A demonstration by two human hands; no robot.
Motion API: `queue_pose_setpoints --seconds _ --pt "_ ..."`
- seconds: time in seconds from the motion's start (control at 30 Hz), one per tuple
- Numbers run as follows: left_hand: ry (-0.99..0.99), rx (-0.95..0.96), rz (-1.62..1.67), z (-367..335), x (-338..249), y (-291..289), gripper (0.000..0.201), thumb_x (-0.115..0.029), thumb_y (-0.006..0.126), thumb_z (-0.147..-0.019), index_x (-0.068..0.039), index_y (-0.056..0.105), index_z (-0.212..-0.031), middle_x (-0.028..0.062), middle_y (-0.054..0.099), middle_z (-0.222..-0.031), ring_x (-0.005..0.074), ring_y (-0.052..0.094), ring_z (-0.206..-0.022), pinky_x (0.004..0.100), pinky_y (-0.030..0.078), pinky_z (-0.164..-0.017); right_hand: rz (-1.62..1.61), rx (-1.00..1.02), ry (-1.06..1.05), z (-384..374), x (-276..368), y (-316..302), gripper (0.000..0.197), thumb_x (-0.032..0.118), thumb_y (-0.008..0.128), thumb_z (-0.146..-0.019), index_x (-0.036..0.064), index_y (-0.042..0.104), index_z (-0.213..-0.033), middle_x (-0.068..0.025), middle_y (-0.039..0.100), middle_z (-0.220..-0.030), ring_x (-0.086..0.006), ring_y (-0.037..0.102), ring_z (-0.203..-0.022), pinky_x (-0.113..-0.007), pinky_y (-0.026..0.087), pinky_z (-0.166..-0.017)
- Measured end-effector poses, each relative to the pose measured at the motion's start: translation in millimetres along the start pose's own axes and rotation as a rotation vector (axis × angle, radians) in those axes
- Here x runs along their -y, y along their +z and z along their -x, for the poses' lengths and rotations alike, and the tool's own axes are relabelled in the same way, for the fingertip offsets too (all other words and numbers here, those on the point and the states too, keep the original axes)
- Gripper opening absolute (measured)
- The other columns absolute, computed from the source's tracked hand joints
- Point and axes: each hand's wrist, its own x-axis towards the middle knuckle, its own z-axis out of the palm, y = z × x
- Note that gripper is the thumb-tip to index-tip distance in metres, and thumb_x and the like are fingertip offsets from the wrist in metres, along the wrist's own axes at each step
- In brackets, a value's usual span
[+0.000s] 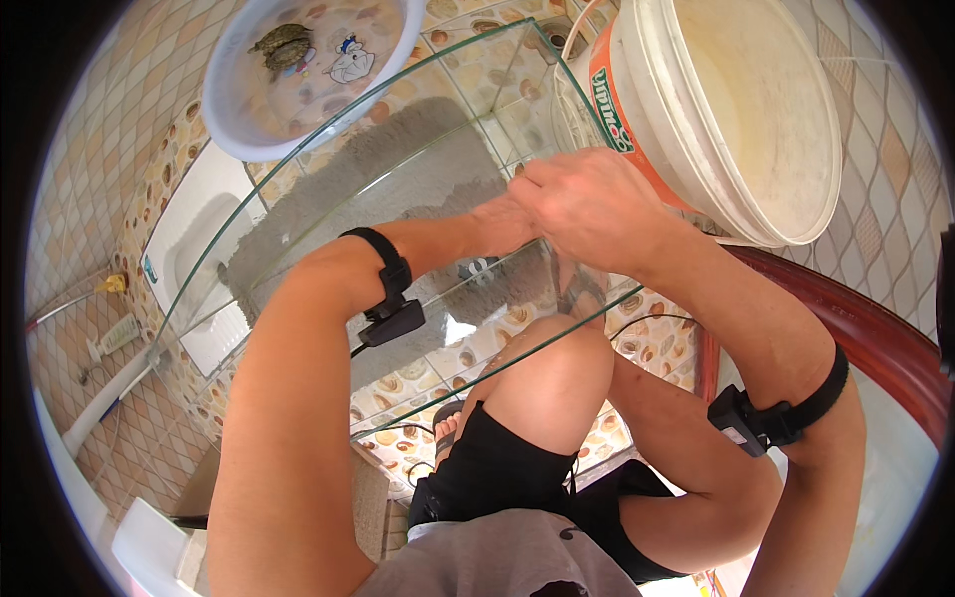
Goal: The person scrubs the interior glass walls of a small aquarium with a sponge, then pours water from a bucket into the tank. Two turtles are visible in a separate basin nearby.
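Note:
A rectangular glass tank [398, 179] stands in front of me, with a layer of grey, sand-like material [398, 149] over part of its bottom. My left hand [502, 221] and my right hand [592, 204] meet above the tank, near its right end. Curled fingers of my right hand lie against the left hand and cover most of it. My left fingers are hidden, and I cannot make out anything held between the hands. A black strap with a small box sits on each of my arms.
Beyond the tank, a pale basin [221, 104] holds a turtle [283, 46]. A large white bucket [686, 99] with an orange band leans at the right. At left lie a white squat toilet [184, 224] and a pale tube [114, 336]. A dark red curved rim [846, 303] runs along my right.

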Motion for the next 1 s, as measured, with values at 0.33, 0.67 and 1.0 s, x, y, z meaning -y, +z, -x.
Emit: queue_pose_setpoints --seconds 0.33,0.67,1.0 --pt "0.118 0.241 -0.073 -19.7 25.9 9.2 0.037 -0.015 0.058 -0.090 -0.007 0.066 -0.125 0.0185 0.063 -0.131 0.0385 0.057 -0.123 0.0484 0.047 -0.103 -0.009 -0.031 -0.009 1.1 -1.4 3.5 0.008 0.012 0.069 -0.078 0.0045 0.066 -0.078 -0.0115 0.067 -0.079 -0.0302 0.072 -0.076 -0.041 0.058 -0.065" --pt "0.170 0.411 -0.220 17.2 9.1 -23.9 0.049 -0.012 0.063 -0.083 -0.008 0.064 -0.132 0.0166 0.059 -0.138 0.0375 0.054 -0.129 0.0491 0.043 -0.109 -0.016 0.019 0.028 2.3 -1.7 6.3 0.018 0.011 0.074 -0.072 0.0059 0.061 -0.084 -0.0082 0.064 -0.080 -0.0281 0.070 -0.077 -0.039 0.056 -0.066" --pt "0.024 0.383 -0.290 6.8 5.3 -5.1 0.055 -0.013 0.065 -0.081 -0.011 0.064 -0.135 0.0155 0.057 -0.140 0.0367 0.047 -0.136 0.0476 0.037 -0.115 0.013 0.055 0.031 2.2 -0.5 4.8 0.016 0.009 0.072 -0.072 0.0056 0.062 -0.084 -0.0083 0.064 -0.080 -0.0276 0.070 -0.078 -0.040 0.056 -0.066"
